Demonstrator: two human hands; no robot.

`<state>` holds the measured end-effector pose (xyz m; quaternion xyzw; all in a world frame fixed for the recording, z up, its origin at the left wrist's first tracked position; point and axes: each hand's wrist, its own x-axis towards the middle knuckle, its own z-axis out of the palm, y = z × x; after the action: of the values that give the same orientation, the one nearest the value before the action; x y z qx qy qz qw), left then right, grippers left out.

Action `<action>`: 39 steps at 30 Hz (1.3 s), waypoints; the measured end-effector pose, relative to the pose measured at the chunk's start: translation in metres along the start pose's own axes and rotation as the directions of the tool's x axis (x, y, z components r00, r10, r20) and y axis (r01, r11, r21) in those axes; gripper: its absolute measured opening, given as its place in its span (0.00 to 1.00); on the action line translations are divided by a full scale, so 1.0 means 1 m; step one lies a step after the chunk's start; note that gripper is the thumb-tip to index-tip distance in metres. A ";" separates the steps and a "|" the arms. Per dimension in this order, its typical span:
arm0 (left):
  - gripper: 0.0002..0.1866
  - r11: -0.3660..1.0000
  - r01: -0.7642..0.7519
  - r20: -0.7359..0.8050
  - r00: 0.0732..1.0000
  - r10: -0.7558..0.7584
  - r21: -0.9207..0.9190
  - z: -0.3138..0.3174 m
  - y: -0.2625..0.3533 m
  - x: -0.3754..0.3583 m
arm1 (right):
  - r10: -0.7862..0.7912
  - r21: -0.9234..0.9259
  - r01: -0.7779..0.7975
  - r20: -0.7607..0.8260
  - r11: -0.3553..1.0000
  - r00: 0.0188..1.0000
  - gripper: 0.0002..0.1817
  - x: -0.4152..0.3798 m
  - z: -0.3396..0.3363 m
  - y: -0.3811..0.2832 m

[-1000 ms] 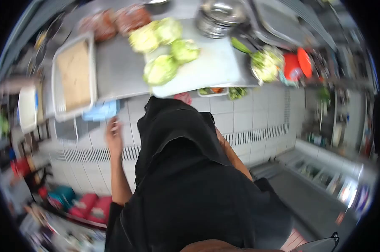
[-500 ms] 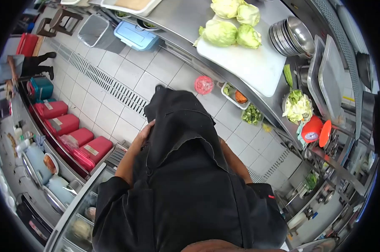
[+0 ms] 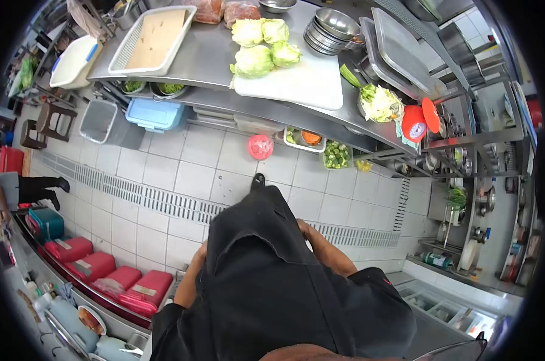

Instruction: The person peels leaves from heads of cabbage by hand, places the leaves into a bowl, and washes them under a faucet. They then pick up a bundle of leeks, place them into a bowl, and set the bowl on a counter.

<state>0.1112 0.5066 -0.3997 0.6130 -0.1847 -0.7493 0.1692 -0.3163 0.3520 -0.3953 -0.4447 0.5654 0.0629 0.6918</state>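
Both my hands are down at my sides against the black apron. My left hand is beside its left edge, with the fingers hidden by the cloth. At the other edge is my right hand, bent inward; a small white patch shows near it, and its fingers are mostly hidden. In front, on the steel counter, several pale green lettuces sit on and beside a white cutting board, away from both hands.
Stacked steel bowls, cut cabbage and a red scale stand on the counter. A pink-red bag or tub lies on the floor near a grey bin. Red containers line the left; another person stands there.
My view has turned, so the counter now runs more level across the top. One shoe and my right hand have come into sight. The lettuces look unmoved on the board.
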 end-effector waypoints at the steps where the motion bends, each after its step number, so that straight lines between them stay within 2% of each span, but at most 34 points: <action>1: 0.33 0.999 0.010 0.002 1.000 -0.010 0.036 -0.004 -0.008 -0.007 | -0.075 -0.082 0.076 0.014 0.994 0.997 0.29 0.006 0.012 0.019; 2: 0.33 0.997 0.017 0.004 1.000 -0.018 0.073 -0.007 -0.016 -0.013 | -0.150 -0.162 0.153 0.027 0.975 0.988 0.31 0.011 0.023 0.038; 3: 0.33 0.994 0.031 0.006 0.999 -0.031 0.106 -0.010 -0.026 -0.018 | -0.141 -0.162 0.148 0.056 0.976 0.988 0.32 -0.012 0.037 0.027; 6: 0.33 0.980 0.046 0.001 0.999 -0.047 0.192 -0.020 -0.047 -0.031 | -0.200 -0.482 0.187 0.025 0.856 0.980 0.31 -0.036 0.073 0.037; 7: 0.33 0.975 0.047 -0.002 0.999 -0.048 0.216 -0.024 -0.054 -0.034 | -0.075 -0.250 0.058 -0.058 0.967 0.996 0.31 -0.047 0.083 0.031; 8: 0.33 0.969 0.049 -0.006 0.999 -0.049 0.241 -0.028 -0.060 -0.038 | 0.070 0.010 -0.069 -0.102 0.998 0.992 0.31 -0.062 0.097 0.025; 11: 0.33 0.949 0.048 -0.013 0.999 -0.046 0.312 -0.039 -0.072 -0.049 | -0.037 0.087 0.058 -0.230 0.994 0.973 0.33 -0.075 0.118 0.033; 12: 0.33 0.940 0.048 -0.016 0.999 -0.045 0.337 -0.042 -0.073 -0.052 | 0.118 0.294 -0.039 -0.256 0.955 0.959 0.33 -0.062 0.120 0.049; 13: 0.33 0.928 0.046 -0.017 0.999 -0.043 0.369 -0.046 -0.076 -0.055 | 0.277 0.494 -0.127 -0.244 0.860 0.929 0.34 -0.067 0.129 0.045; 14: 0.33 0.915 0.048 -0.018 0.999 -0.044 0.401 -0.051 -0.077 -0.057 | 0.369 0.533 -0.207 -0.219 0.821 0.903 0.33 -0.074 0.127 0.042; 15: 0.33 0.898 0.045 -0.020 0.999 -0.041 0.437 -0.057 -0.076 -0.057 | 0.257 0.553 -0.088 -0.237 0.829 0.937 0.33 -0.047 0.125 0.087; 17: 0.33 0.856 0.037 -0.019 0.999 -0.032 0.516 -0.066 -0.074 -0.053 | 0.430 0.564 -0.204 -0.303 0.801 0.851 0.24 -0.071 0.117 0.068; 19: 0.33 0.797 0.020 -0.015 1.000 -0.014 0.604 -0.077 -0.063 -0.045 | 0.464 0.586 -0.198 -0.346 0.786 0.815 0.23 -0.081 0.109 0.073; 20: 0.33 0.764 0.010 -0.016 1.000 0.001 0.646 -0.084 -0.057 -0.041 | 0.507 0.654 -0.183 -0.347 0.734 0.789 0.22 -0.084 0.102 0.075; 21: 0.33 0.729 -0.003 -0.017 1.000 0.020 0.684 -0.089 -0.047 -0.034 | 0.508 0.727 -0.110 -0.355 0.678 0.785 0.21 -0.095 0.094 0.065; 22: 0.33 0.690 -0.014 -0.018 0.999 0.039 0.723 -0.094 -0.038 -0.030 | 0.526 0.771 -0.054 -0.379 0.635 0.762 0.15 -0.090 0.080 0.064; 23: 0.33 0.656 -0.028 -0.019 0.998 0.065 0.754 -0.100 -0.024 -0.022 | 0.401 0.771 0.111 -0.441 0.627 0.803 0.11 -0.091 0.061 0.065; 24: 0.33 0.615 -0.039 -0.023 0.995 0.093 0.788 -0.106 -0.011 -0.016 | 0.347 0.789 0.141 -0.414 0.598 0.842 0.10 -0.081 0.030 0.066; 25: 0.33 0.581 -0.048 -0.025 0.993 0.117 0.813 -0.110 0.001 -0.009 | 0.356 0.738 0.282 -0.577 0.614 0.735 0.14 -0.080 0.008 0.039; 26: 0.33 0.560 -0.052 -0.038 0.988 0.147 0.827 -0.117 0.015 -0.002 | 0.139 0.739 0.395 -0.545 0.546 0.827 0.15 -0.060 -0.038 0.057; 27: 0.33 0.549 -0.057 -0.052 0.982 0.181 0.834 -0.122 0.029 0.004 | 0.281 0.687 0.337 -0.622 0.643 0.731 0.14 -0.086 -0.061 -0.005; 28: 0.33 0.546 -0.058 -0.068 0.976 0.207 0.836 -0.125 0.042 0.009 | 0.215 0.495 0.308 -0.746 0.813 0.631 0.16 -0.079 -0.100 -0.026; 29: 0.33 0.572 -0.073 -0.087 0.965 0.247 0.817 -0.131 0.058 0.011 | 0.111 0.252 0.316 -0.908 0.915 0.403 0.33 -0.081 -0.125 -0.059; 30: 0.32 0.611 -0.067 -0.118 0.959 0.258 0.789 -0.133 0.068 0.018 | 0.000 0.065 0.171 -0.933 0.983 0.359 0.50 -0.077 -0.171 -0.079; 31: 0.31 0.607 -0.053 -0.168 0.938 0.302 0.793 -0.121 0.086 0.009 | -0.205 -0.159 0.212 -0.955 0.964 0.215 0.52 -0.092 -0.196 -0.116; 32: 0.31 0.616 -0.045 -0.174 0.941 0.292 0.786 -0.117 0.097 0.012 | -0.312 -0.285 0.238 -0.947 0.929 0.083 0.54 -0.091 -0.232 -0.141; 33: 0.31 0.626 -0.037 -0.182 0.942 0.282 0.779 -0.117 0.107 0.016 | -0.428 -0.429 0.190 -0.903 0.883 -0.046 0.53 -0.102 -0.259 -0.172; 34: 0.31 0.645 -0.080 -0.197 0.917 0.346 0.760 -0.118 0.106 0.026 | -0.372 -0.355 0.165 -0.924 0.920 0.089 0.52 -0.124 -0.282 -0.212; 35: 0.31 0.675 -0.040 -0.235 0.921 0.311 0.736 -0.104 0.125 0.017 | -0.306 -0.284 0.126 -0.925 0.951 0.227 0.52 -0.139 -0.306 -0.244; 37: 0.30 0.753 -0.072 -0.277 0.903 0.327 0.654 -0.096 0.128 0.032 | -0.409 -0.394 0.114 -0.890 0.912 0.200 0.57 -0.135 -0.361 -0.273; 38: 0.30 0.764 -0.103 -0.249 0.911 0.330 0.636 -0.100 0.124 0.049 | -0.468 -0.476 0.016 -0.857 0.879 0.216 0.60 -0.128 -0.392 -0.281; 39: 0.30 0.813 -0.092 -0.283 0.910 0.303 0.575 -0.076 0.146 0.036 | -0.528 -0.558 -0.075 -0.814 0.826 0.243 0.63 -0.119 -0.424 -0.284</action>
<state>0.1825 0.3563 -0.3735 0.7395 -0.4212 -0.5164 0.0953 -0.4987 -0.0593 -0.1258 -0.6302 0.7514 -0.1800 0.0765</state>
